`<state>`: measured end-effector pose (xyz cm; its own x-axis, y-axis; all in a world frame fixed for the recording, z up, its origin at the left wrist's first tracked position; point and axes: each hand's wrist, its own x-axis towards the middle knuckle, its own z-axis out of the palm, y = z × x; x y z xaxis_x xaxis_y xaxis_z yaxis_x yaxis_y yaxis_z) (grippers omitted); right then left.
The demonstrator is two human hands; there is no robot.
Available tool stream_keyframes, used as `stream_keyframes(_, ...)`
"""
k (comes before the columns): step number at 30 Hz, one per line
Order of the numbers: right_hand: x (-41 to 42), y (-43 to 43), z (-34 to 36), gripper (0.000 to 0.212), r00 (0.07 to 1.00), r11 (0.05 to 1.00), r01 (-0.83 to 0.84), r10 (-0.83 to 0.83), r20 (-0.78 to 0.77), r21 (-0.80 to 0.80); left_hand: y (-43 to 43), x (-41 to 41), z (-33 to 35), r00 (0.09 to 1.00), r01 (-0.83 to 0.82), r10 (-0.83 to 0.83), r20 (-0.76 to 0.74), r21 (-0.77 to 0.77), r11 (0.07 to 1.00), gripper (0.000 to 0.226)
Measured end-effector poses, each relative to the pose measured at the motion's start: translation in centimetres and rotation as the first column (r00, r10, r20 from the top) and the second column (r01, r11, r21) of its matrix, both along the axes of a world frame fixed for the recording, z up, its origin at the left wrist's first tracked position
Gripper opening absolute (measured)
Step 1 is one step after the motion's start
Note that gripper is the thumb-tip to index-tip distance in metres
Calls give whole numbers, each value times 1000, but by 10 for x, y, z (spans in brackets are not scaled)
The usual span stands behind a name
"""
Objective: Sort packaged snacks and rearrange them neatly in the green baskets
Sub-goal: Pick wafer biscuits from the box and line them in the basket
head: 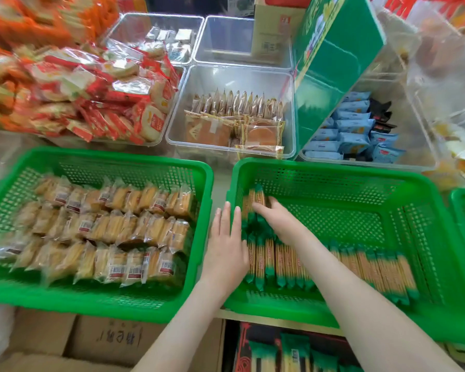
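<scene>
No legible text, all print blurred

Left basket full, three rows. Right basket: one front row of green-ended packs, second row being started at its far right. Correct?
One slip: the head view shows the second row starting at the left wall of the right basket, under the right hand, not far right. Three rows in the left basket and the front row stand.
</scene>
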<state>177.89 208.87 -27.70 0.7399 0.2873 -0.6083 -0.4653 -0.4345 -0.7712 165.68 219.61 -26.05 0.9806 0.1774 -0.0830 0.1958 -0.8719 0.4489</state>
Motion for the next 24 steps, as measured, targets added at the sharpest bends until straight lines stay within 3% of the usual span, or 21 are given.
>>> stream_keyframes(2,9,0,-2,79,998,993,-54,55,8,-103,-1,0,-2,999,-5,4,37,19,1000,69)
stream_keyframes(4,14,0,-3,81,998,989,-42,47,33,-145,-1,-1,-4,999,2,-2,38,15,1000,69)
stream_keyframes(7,17,1,-2,71,988,987,151,-152,15,60,-1,1,-6,999,-6,7,52,-20,1000,69)
stream_keyframes(9,15,2,-5,73,978,974,205,-207,11,93,-1,2,-6,999,2,-3,37,15,1000,70)
stream_keyframes(13,14,-1,-10,81,998,996,31,-36,-58,-85,-1,1,-9,999,20,-23,30,94,995,70)
stream_keyframes(17,6,-13,-2,76,982,996,-65,76,-174,69,0,1,-6,999,20,-24,40,82,996,68)
stream_keyframes(21,5,-14,-9,75,993,991,81,-73,-88,102,1,0,-7,999,30,-32,25,65,997,68)
stream_keyframes(24,6,-11,-8,57,948,924,311,-288,-134,220,1,1,-9,999,39,-41,15,123,992,69)
